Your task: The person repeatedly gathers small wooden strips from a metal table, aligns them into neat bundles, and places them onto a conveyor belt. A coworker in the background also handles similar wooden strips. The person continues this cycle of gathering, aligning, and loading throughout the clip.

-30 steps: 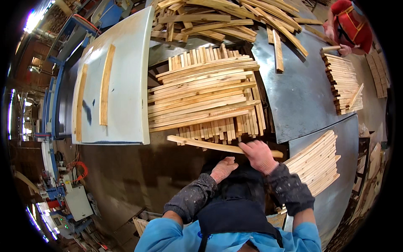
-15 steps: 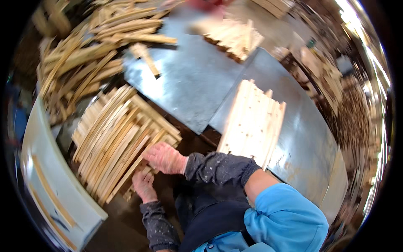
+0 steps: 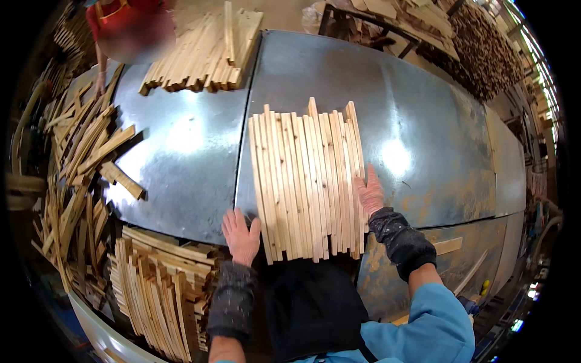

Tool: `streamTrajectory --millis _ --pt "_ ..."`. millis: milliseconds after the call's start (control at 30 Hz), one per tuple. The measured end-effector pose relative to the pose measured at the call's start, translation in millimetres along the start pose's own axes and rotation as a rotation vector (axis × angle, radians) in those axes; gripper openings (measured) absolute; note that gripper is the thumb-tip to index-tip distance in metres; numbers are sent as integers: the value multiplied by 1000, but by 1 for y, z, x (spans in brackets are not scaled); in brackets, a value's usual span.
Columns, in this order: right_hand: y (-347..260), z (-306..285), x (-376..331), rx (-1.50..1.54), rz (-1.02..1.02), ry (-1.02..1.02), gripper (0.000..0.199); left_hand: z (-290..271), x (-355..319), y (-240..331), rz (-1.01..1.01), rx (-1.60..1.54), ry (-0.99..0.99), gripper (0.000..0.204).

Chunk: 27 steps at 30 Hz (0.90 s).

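A row of pale wooden strips [image 3: 307, 181] lies side by side on the metal table, their near ends uneven and reaching over its front edge. My right hand [image 3: 370, 192] rests along the right side of this row, fingers stretched out and touching or nearly touching the outermost strip. To the left of the row, my left hand [image 3: 241, 236] is spread open near the table's front edge, apart from the strips. Neither hand holds anything. Below and left of it stands a stack of wooden strips [image 3: 158, 296], layered crosswise.
The metal table [image 3: 315, 66] has a seam left of the row. A second batch of strips [image 3: 206, 51] lies at its far side. Jumbled wood offcuts [image 3: 82, 157] heap up at the left, near a person in red [image 3: 124, 24]. A loose wood piece [image 3: 448, 246] lies right.
Both hands have left the stack at the left and come over to the row on the table. They have gone from closed to open. The view has swung right.
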State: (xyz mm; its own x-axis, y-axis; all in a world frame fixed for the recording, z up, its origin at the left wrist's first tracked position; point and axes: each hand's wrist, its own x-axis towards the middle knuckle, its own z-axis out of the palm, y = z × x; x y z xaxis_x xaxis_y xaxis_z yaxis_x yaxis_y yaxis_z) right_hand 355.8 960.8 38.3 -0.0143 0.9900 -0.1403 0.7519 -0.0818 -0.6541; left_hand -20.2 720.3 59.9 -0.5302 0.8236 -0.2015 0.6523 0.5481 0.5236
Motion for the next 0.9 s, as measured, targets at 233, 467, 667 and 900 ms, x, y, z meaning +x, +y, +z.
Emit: streamTrajectory --millis 233,467,667,900 --pt "22 16 4 118 192 -126 85 35 82 57 -39 174 -165 95" --pt "-15 -11 24 666 410 -312 92 12 87 82 -480 -1084 -316 78" --pt "-17 -25 35 724 459 -423 88 14 90 80 -489 -1180 -461 74" --pt "-41 -43 24 822 459 -557 80 -29 48 93 -501 -1186 -361 82"
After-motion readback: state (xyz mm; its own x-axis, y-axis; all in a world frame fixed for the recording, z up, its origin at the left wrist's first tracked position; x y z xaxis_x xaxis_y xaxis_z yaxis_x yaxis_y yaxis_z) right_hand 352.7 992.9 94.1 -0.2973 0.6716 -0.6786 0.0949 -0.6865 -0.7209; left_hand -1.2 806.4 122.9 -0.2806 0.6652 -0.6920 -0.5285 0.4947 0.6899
